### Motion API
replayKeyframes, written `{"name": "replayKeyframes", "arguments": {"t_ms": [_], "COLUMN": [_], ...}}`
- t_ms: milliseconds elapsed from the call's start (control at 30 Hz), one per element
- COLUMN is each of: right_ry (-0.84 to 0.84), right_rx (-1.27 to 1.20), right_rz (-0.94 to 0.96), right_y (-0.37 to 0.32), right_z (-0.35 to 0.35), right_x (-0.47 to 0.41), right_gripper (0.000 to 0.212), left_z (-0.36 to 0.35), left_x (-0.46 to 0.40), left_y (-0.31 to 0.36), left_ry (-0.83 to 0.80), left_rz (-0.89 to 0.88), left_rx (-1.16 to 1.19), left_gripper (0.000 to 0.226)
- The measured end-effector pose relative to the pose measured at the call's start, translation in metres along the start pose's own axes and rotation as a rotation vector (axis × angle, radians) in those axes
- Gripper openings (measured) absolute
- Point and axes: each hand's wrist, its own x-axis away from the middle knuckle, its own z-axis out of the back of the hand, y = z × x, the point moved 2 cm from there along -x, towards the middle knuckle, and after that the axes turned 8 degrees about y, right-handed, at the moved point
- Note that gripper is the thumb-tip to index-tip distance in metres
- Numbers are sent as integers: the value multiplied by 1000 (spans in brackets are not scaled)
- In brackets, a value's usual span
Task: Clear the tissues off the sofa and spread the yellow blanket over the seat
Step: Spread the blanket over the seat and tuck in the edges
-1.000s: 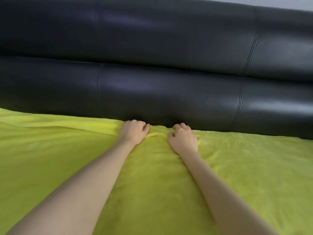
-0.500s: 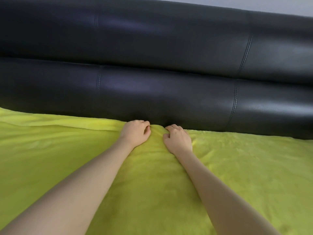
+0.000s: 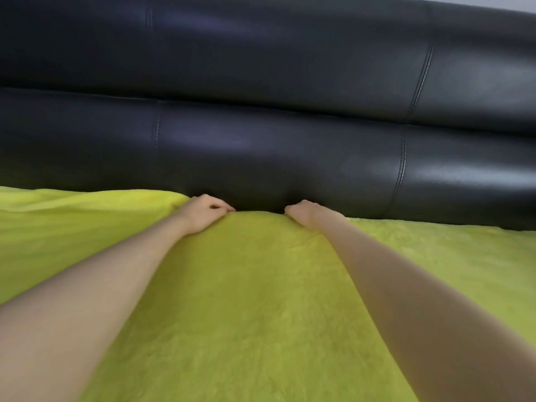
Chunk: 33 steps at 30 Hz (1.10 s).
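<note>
Both bare arms reached forward, the left hand (image 3: 203,211) and right hand (image 3: 304,214) lay near each other, fingers curled.

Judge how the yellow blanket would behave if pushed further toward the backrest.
The yellow blanket likely bunches rather than slides stiffly: it folds softly by the left hand and right hand. Its plush nap probably grips the fingers, though it may slip on the smooth black backrest.

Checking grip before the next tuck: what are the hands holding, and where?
Both the left hand and right hand grip the yellow blanket along its back edge, at the black sofa backrest.
</note>
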Motion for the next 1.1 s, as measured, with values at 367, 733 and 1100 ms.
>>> {"name": "replayKeyframes", "arguments": {"t_ms": [367, 733, 1100], "right_ry": [277, 335, 140], "right_rx": [212, 179, 390], "right_rz": [323, 168, 109], "right_y": [3, 62, 59], "right_z": [-22, 15, 10], "right_x": [37, 62, 64], "right_gripper": [39, 45, 54], "left_z": [-25, -44, -39], "left_x": [15, 39, 41], "left_y": [59, 87, 90], "left_ry": [125, 144, -17], "left_rz": [-29, 13, -79], "left_rx": [-623, -268, -665], "left_gripper": [39, 48, 54]}}
